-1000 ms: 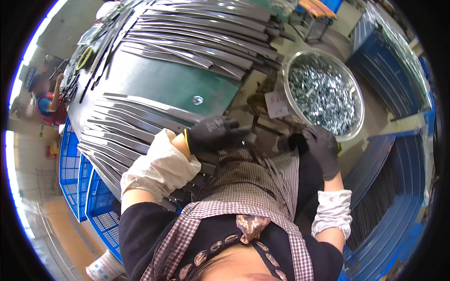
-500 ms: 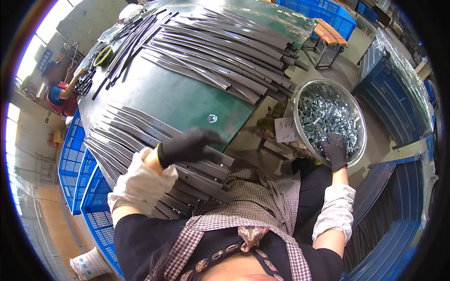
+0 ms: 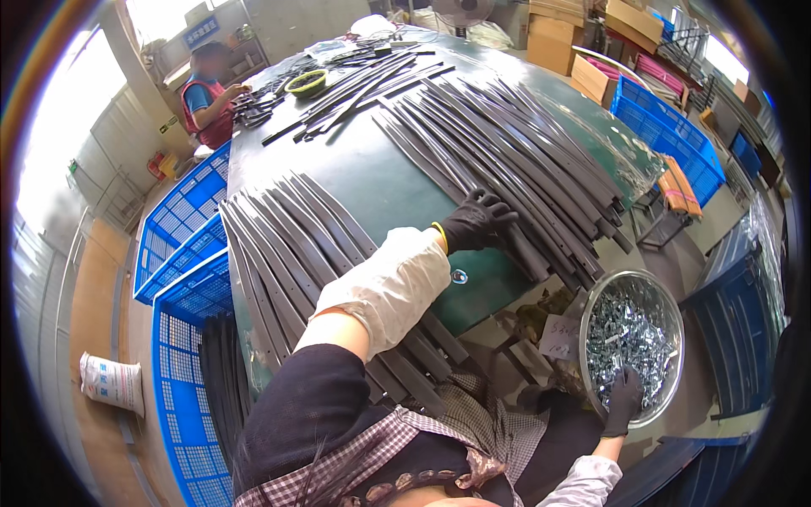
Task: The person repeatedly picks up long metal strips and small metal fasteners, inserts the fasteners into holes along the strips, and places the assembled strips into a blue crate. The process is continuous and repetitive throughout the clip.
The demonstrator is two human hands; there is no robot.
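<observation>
My left hand (image 3: 480,221), in a black glove, reaches across the green table (image 3: 372,190) to the pile of long dark strips (image 3: 524,160). Its fingers bend over a strip at the pile's near-left edge. My right hand (image 3: 624,399), also black-gloved, dips into a round metal bowl (image 3: 587,338) at the right. Small shiny metal pieces (image 3: 629,338) fill that bowl; the right fingers are drawn together among them, and what they hold is hidden. A second group of dark strips (image 3: 287,232) lies nearer me, partly under my left forearm.
Blue plastic crates (image 3: 190,296) stand along the table's left side. At the far left edge a person (image 3: 207,101) works beside a yellow-green basket (image 3: 306,83). A small round item (image 3: 459,276) lies on the table. Blue bins (image 3: 735,313) and an orange-topped stool (image 3: 680,190) are at the right.
My left hand has gone from above the nearer strips outward to the far pile. The view has turned, with my right hand still in the bowl.
</observation>
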